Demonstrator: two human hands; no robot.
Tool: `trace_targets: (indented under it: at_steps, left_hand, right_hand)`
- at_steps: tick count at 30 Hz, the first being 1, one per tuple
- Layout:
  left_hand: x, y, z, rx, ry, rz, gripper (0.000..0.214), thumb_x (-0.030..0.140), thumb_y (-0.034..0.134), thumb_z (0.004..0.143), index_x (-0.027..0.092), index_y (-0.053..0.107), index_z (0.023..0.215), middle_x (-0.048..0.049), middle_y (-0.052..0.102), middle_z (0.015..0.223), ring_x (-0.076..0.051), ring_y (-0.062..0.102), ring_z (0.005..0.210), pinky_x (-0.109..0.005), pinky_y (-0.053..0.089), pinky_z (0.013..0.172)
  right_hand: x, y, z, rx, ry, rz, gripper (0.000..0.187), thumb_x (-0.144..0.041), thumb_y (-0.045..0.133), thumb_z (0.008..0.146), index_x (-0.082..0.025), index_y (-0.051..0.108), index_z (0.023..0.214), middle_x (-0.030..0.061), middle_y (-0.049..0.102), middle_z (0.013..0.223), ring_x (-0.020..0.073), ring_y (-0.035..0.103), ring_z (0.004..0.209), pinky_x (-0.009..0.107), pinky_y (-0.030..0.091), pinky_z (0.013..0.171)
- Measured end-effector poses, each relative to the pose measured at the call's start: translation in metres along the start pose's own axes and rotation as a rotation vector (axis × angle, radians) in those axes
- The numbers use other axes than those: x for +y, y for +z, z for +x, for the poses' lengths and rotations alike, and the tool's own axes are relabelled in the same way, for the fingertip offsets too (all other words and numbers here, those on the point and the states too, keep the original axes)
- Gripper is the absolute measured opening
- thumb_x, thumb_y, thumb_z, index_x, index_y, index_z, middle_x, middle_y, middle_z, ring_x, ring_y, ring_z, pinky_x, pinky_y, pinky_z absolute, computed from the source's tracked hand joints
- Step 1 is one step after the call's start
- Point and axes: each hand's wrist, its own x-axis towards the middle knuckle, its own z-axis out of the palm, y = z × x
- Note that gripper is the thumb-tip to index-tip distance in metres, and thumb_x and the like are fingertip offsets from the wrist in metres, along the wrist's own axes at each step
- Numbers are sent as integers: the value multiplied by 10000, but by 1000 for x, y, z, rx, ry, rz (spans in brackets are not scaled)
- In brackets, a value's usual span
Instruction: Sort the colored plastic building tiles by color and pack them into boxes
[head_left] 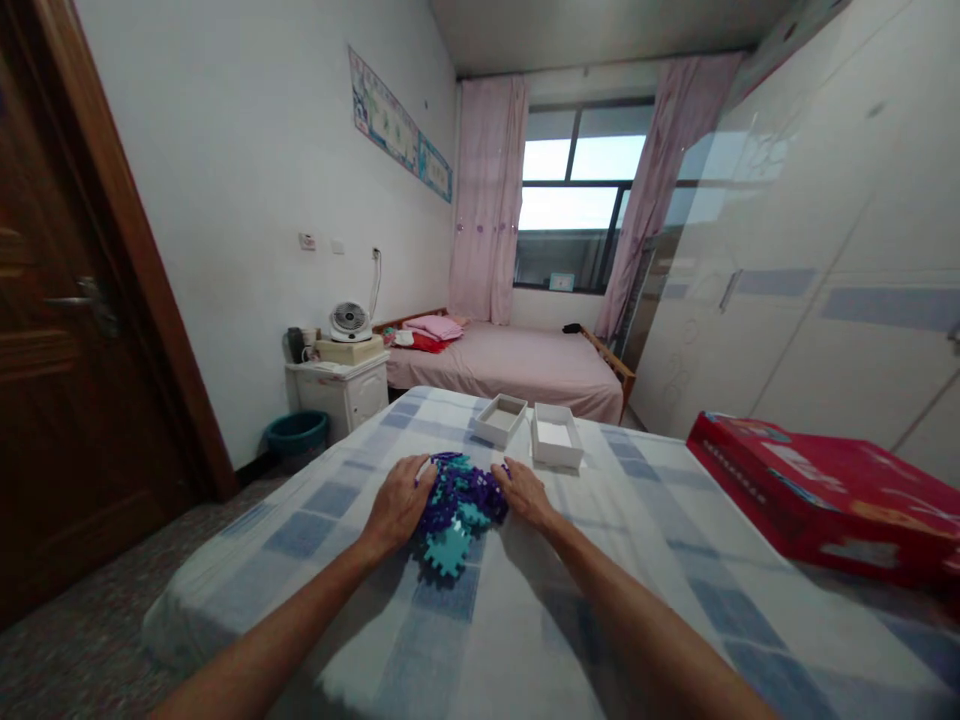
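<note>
A heap of purple and teal interlocking puzzle pieces with toothed edges lies on the checked bed sheet between my hands. My left hand rests against the heap's left side, its fingers stretched forward along it. On the opposite side, my right hand touches the heap with its fingers extended. Both hands are open, and the pieces sit between them rather than in a grip. A larger teal piece lies at the near edge of the heap. Some fingertips are partly hidden by the pieces.
Beyond the heap stand two shallow white boxes, a left one and a right one. A large red box lies on the right. Farther off are a pink bed, a fan on a white cabinet, and a teal bucket.
</note>
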Motion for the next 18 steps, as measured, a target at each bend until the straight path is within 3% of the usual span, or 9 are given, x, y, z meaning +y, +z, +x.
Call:
trace_targets:
  at_steps: [4,8,13,18]
  left_hand:
    - [40,23,-2,2,160,32,477,429,311,926,141,574,1200,-113,546,1300,-221,431,1275,-424,298,1110]
    - [80,64,-6,-103,318,-41,455,417,321,921,158,602,1168,-104,552,1304,-241,416,1293,-464,308,1104]
    - [107,116,-14,-230,444,-77,446,427,352,906,156,637,1116,-120,588,1253,-275,452,1263,-501,347,1078]
    - [99,145,-28,-261,504,-107,358,362,404,880,183,659,1056,-120,606,1233,-295,466,1256,-519,391,1049]
  right_hand:
    - [4,-17,-28,-21,50,69,508,-441,289,949,-143,471,1317,108,536,1322,167,505,1198,297,380,990]
    - [25,-52,-80,103,70,80,525,-391,452,885,-156,425,1354,119,434,1411,206,396,1299,372,319,1063]
    - [97,-120,-184,298,237,-102,478,-309,466,863,-160,462,1317,128,432,1402,212,401,1289,393,346,1048]
    - [182,-199,-299,529,580,-627,479,-327,464,851,-136,477,1290,181,436,1380,301,368,1291,505,322,1020]
